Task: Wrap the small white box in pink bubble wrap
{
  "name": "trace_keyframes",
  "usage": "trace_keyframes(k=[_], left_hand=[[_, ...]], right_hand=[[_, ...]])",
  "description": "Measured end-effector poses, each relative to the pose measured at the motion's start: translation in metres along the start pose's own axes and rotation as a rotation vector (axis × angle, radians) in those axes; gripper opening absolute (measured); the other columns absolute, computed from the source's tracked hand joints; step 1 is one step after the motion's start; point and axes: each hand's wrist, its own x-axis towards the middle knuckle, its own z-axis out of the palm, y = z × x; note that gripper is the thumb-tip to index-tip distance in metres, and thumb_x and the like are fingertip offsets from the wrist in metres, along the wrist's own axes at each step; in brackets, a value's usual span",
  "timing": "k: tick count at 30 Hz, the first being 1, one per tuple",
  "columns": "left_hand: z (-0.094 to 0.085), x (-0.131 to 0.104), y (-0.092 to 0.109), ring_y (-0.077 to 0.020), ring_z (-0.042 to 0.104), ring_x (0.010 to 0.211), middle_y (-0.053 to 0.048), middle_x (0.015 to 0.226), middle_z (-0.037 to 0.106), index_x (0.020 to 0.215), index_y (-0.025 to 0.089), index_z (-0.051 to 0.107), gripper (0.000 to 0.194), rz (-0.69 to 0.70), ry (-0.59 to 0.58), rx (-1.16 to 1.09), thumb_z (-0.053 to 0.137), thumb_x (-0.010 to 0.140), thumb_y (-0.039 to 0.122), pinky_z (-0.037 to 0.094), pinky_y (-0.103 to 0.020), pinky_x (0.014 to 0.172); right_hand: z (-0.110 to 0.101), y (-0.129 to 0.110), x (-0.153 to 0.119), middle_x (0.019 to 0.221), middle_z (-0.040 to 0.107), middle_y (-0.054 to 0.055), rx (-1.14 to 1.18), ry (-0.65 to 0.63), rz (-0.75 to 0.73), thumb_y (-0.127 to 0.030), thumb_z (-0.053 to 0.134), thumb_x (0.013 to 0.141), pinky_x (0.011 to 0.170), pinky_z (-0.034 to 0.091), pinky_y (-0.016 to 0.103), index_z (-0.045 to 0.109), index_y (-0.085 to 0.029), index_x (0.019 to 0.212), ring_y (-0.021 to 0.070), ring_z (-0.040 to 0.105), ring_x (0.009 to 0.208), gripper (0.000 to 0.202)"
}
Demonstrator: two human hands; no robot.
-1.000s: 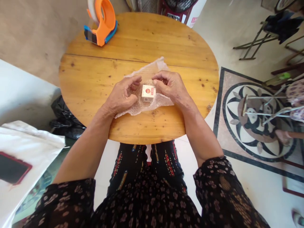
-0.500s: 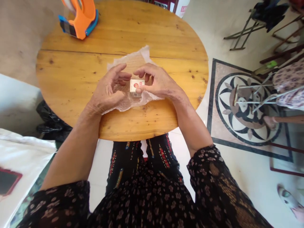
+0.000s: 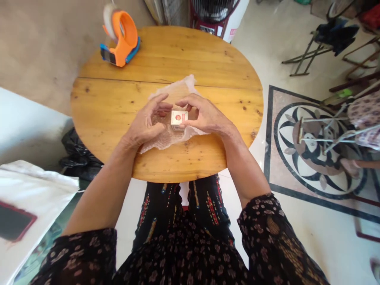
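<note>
A small white box with red print (image 3: 179, 117) stands on a sheet of clear bubble wrap (image 3: 166, 139), which lies spread on the round wooden table (image 3: 103, 118). To the left of the box is my left hand (image 3: 150, 122), its fingers apart and curved, holding nothing and resting over the wrap's left part. My right hand (image 3: 208, 114) is at the box's right side, with the thumb touching the box's front right edge and the fingers curved above the wrap. A gap separates my left hand from the box.
An orange and blue tape dispenser (image 3: 123, 39) stands at the table's back left. Beyond the back edge is a fan (image 3: 213, 8). Black plastic bags (image 3: 78, 156) and a white-covered surface (image 3: 32, 186) are at the left. Someone's foot (image 3: 350, 168) shows at the right.
The view has shifted, so the table sits lower and further right and more of the fan shows. My hands and the box keep nearly the same places on the wrap.
</note>
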Motion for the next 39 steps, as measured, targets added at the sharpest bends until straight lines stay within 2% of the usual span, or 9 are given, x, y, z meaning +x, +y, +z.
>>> trace_keyframes(k=[4,10,22,29,34,39], left_hand=[[0.001,0.001,0.005,-0.0291,0.059,0.116,-0.005,0.12,0.063,0.138,0.032,0.045,0.07,-0.001,0.009,0.046,0.065,0.07,0.033,0.047,-0.051,0.1],[0.001,0.001,0.01,-0.0309,0.056,0.121,-0.011,0.127,0.06,0.143,0.025,0.04,0.079,-0.006,0.008,0.046,0.064,0.069,0.031,0.044,-0.052,0.103],[-0.002,0.001,0.004,-0.0315,0.053,0.123,-0.013,0.135,0.054,0.146,0.023,0.036,0.082,0.012,-0.031,0.132,0.061,0.068,0.028,0.043,-0.051,0.105],[0.0,0.0,0.008,-0.0316,0.051,0.127,-0.011,0.138,0.053,0.148,0.024,0.033,0.085,-0.016,-0.043,0.157,0.058,0.067,0.024,0.041,-0.051,0.107],[0.005,-0.001,0.008,-0.0333,0.047,0.131,-0.012,0.144,0.048,0.15,0.023,0.029,0.088,-0.041,-0.06,0.163,0.06,0.068,0.03,0.037,-0.051,0.11],[0.005,0.001,0.008,-0.0356,0.043,0.134,-0.012,0.147,0.044,0.152,0.025,0.024,0.095,-0.055,-0.096,0.312,0.068,0.069,0.037,0.034,-0.054,0.112]], right_hand=[[-0.003,-0.002,-0.001,0.112,0.062,0.006,0.008,-0.034,-0.025,-0.06,0.072,0.071,0.082,0.046,0.034,0.058,-0.021,0.115,0.0192,0.056,0.095,0.06],[-0.006,-0.011,-0.001,0.114,0.063,0.007,0.001,-0.09,0.049,-0.052,0.077,0.07,0.085,0.046,0.036,0.059,-0.022,0.119,0.0221,0.058,0.098,0.06],[-0.004,-0.01,-0.003,0.118,0.065,0.006,-0.076,-0.12,0.031,-0.042,0.075,0.071,0.091,0.043,0.038,0.06,-0.023,0.12,0.0259,0.058,0.106,0.054],[-0.006,-0.019,-0.003,0.101,0.067,0.005,-0.115,-0.098,0.13,-0.036,0.07,0.073,0.076,0.045,0.031,0.063,-0.021,0.11,0.0206,0.059,0.087,0.04],[-0.009,-0.02,-0.005,0.093,0.067,0.003,-0.104,-0.051,0.221,-0.033,0.069,0.072,0.067,0.044,0.029,0.063,-0.019,0.102,0.0169,0.057,0.074,0.034],[-0.012,-0.019,-0.008,0.08,0.064,-0.001,-0.002,-0.029,0.291,-0.032,0.067,0.073,0.058,0.042,0.026,0.059,-0.021,0.103,0.0145,0.055,0.064,0.033]])
